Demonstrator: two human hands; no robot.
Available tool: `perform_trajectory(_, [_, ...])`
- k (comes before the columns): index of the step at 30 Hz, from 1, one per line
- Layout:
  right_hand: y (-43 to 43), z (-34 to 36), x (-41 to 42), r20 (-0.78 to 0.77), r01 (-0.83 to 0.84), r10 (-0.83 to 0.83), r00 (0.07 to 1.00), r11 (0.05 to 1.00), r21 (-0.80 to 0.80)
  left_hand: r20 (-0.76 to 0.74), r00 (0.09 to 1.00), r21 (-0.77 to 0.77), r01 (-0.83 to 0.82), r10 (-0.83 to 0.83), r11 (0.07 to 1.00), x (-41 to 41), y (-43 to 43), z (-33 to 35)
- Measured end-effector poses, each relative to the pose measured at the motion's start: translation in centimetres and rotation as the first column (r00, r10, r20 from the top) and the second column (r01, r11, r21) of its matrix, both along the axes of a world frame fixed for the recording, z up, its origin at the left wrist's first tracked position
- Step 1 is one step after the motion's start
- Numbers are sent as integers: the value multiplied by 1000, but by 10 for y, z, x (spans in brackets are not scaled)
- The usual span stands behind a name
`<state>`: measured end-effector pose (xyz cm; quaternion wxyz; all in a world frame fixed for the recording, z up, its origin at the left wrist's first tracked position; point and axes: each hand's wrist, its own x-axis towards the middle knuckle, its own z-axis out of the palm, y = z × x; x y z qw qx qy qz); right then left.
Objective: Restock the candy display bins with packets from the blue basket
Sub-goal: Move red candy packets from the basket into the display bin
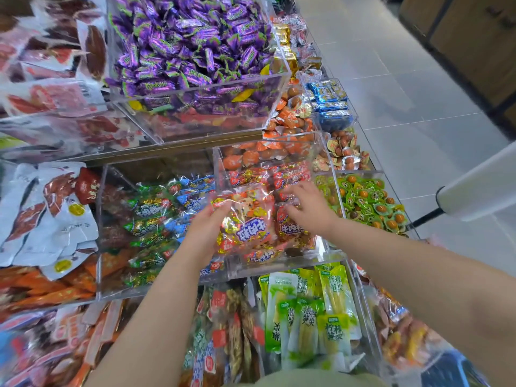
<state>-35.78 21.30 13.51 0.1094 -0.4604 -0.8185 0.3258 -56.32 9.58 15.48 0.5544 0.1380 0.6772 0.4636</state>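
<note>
The left hand grips a clear bag of red-and-yellow candies by its left edge, over the clear acrylic bin. The right hand rests palm-down inside that bin on the red packets, fingers spread; whether they pinch anything is hidden. The blue basket is cut off at the lower right corner.

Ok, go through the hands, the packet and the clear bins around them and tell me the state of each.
Left hand: gripping the red and yellow candy packet.
Red and yellow candy packet: held over the clear acrylic bin.
Right hand: fingers spread, on the red packets in that bin.
Clear acrylic bin: partly filled.
Purple-candy bin: heaped full.
</note>
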Motion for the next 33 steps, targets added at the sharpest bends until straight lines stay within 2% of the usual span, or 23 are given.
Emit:
perform_trajectory(1, [-2, 12, -1, -148, 44, -82, 986, 969, -242, 25, 999, -19, 29, -28, 999, 4, 2, 0])
perform_trajectory(2, [-4, 22, -2, -254, 30, -167, 953, 883, -469, 44, 997, -27, 60, -58, 998, 10, 4, 2])
perform_trajectory(3, [-4, 31, -2, -306, 6, -239, 922, 796, -605, 55, 994, -21, 92, -90, 996, 16, 6, 4])
perform_trajectory(6, [0, 44, 6, -365, -27, -408, 837, 635, -772, 105, 985, 24, 134, -136, 991, 32, 12, 6])
perform_trajectory(7, [2, 46, 10, -364, -62, -470, 804, 542, -838, 113, 985, 28, 130, -132, 991, 37, 14, 7])
perform_trajectory(8, [2, 48, 14, -343, -98, -486, 804, 460, -882, 112, 986, 23, 125, -127, 992, 42, 15, 7])
perform_trajectory(9, [1, 47, 18, -308, -105, -438, 845, 428, -898, 109, 987, 16, 119, -120, 993, 46, 17, 7])
perform_trajectory(10, [-2, 47, 21, -256, -85, -353, 900, 434, -897, 108, 987, 14, 117, -117, 993, 49, 19, 6])
perform_trajectory(12, [-9, 46, 26, -162, -11, -229, 960, 546, -837, 101, 985, -3, 141, -140, 990, 56, 21, 7])
perform_trajectory(13, [-9, 46, 28, -143, 33, -229, 963, 625, -780, 66, 982, -18, 178, -177, 984, 59, 22, 6])
perform_trajectory(15, [-2, 50, 33, -194, 139, -340, 920, 746, -652, -85, 944, -77, 313, -319, 947, 59, 20, 1])
perform_trajectory(16, [3, 54, 36, -242, 201, -415, 877, 775, -599, -162, 894, -130, 401, -418, 907, 59, 17, -1])
perform_trajectory(18, [14, 61, 42, -295, 319, -477, 828, 833, -452, -224, 734, -265, 588, -642, 764, 59, 11, -5])
perform_trajectory(20, [18, 66, 46, -274, 346, -432, 859, 885, -312, -244, 580, -363, 688, -777, 628, 61, 7, -6])
perform_trajectory(24, [11, 66, 47, -167, 257, -279, 946, 956, -142, -360, 403, -459, 708, -841, 536, 62, 11, -8])
perform_trajectory(27, [8, 60, 45, 46, 91, -86, 995, 989, -114, -380, 376, -508, 678, -845, 530, 62, 12, -13])
perform_trajectory(29, [6, 56, 40, 273, -69, 106, 956, 988, -140, -422, 379, -479, 678, -823, 558, 64, 12, -14])
perform_trajectory(32, [1, 47, 26, 468, -245, 292, 834, 956, -159, -567, 457, -388, 586, -685, 712, 61, 9, -12])
perform_trajectory(33, [-2, 43, 20, 494, -283, 341, 800, 940, -191, -660, 440, -357, 529, -609, 770, 58, 5, -9])
